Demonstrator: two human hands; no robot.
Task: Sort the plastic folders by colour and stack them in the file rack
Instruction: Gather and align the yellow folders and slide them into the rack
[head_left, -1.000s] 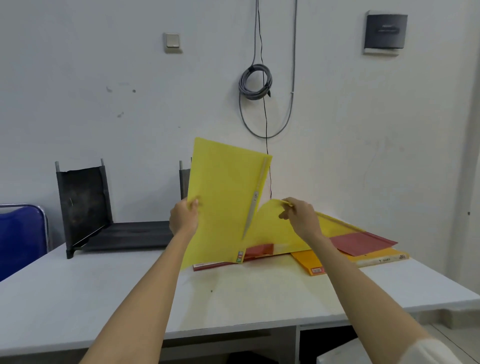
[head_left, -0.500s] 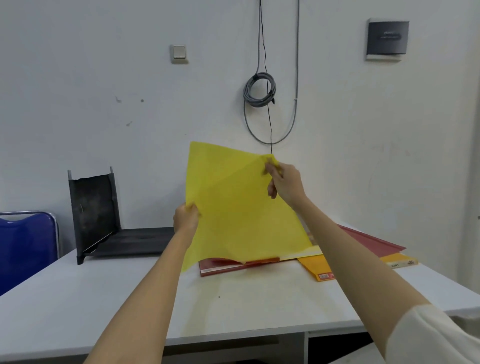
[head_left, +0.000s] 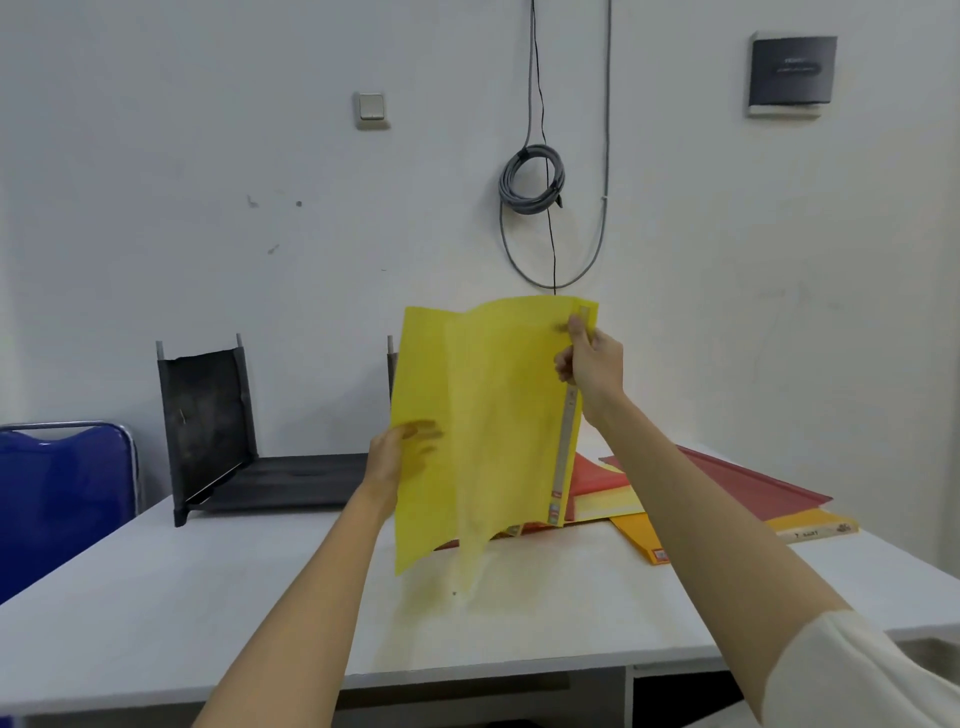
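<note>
I hold a yellow plastic folder (head_left: 493, 415) upright above the white table (head_left: 208, 597). My left hand (head_left: 395, 457) grips its left edge, fingers showing through the plastic. My right hand (head_left: 589, 364) pinches the top right corner by the spine strip. Behind the folder lies a loose pile of folders: red ones (head_left: 727, 486), an orange one (head_left: 644, 535) and a pale yellow one (head_left: 608, 501). The black file rack (head_left: 223, 436) stands at the back left of the table, partly hidden by the held folder; nothing shows on its tray.
A blue chair (head_left: 57, 493) stands at the left of the table. The wall carries a coiled grey cable (head_left: 530, 179), a light switch (head_left: 371, 108) and a dark box (head_left: 792, 73). The table's front edge (head_left: 467, 670) is close to me.
My right hand lifted the folder's open cover from low on the pile up to the top right corner, closing the folder. The folder now hangs upright and flatter.
</note>
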